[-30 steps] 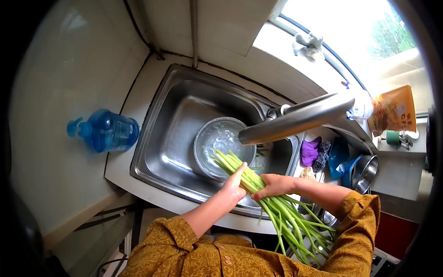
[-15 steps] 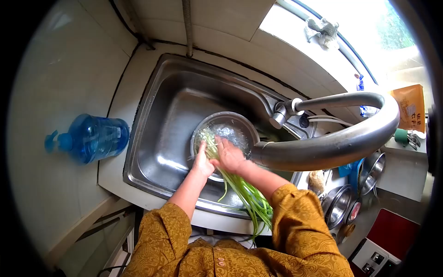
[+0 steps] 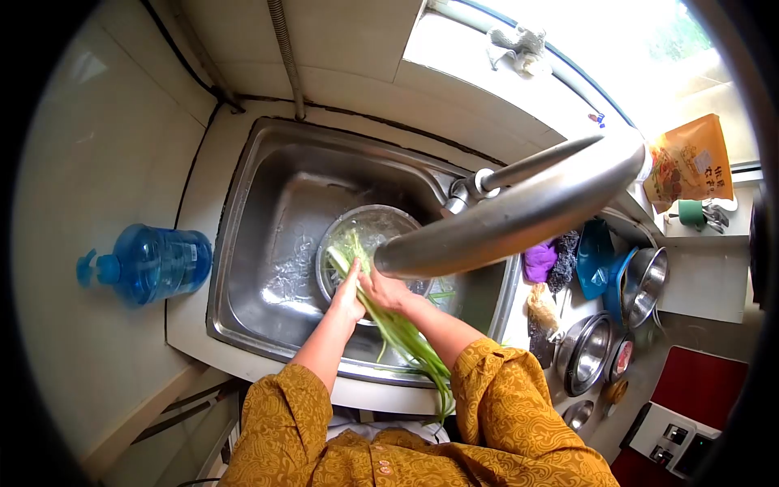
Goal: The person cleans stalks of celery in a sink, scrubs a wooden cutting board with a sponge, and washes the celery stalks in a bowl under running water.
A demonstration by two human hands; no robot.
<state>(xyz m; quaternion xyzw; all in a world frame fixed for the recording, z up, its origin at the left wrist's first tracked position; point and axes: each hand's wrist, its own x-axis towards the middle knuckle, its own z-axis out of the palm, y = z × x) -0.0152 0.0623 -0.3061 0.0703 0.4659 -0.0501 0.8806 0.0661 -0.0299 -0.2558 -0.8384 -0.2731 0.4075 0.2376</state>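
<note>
A bunch of green onions (image 3: pixel 399 331) slants across the sink, its pale root ends over a round metal basin (image 3: pixel 322 268) and its green leaves hanging past the sink's front edge. My left hand (image 3: pixel 349 297) is closed around the pale stalks from the left. Against the other side of the same stalks lies my right hand (image 3: pixel 386 292), its fingers curled and partly hidden under the faucet (image 3: pixel 503 215). The basin holds water and stands in the steel sink (image 3: pixel 268 211).
A blue pump bottle (image 3: pixel 162 264) stands on the counter at left. To the right are several nested metal bowls (image 3: pixel 586 357), a blue basin (image 3: pixel 596 258) and a purple cloth (image 3: pixel 539 261). An orange pouch (image 3: pixel 690 162) stands near the window. The faucet arches low over the basin.
The view has shifted, so the faucet end now appears closer over my right hand. My right fingers, stretched out before, have curled in against the green onions. Water has splashed onto the sink floor.
</note>
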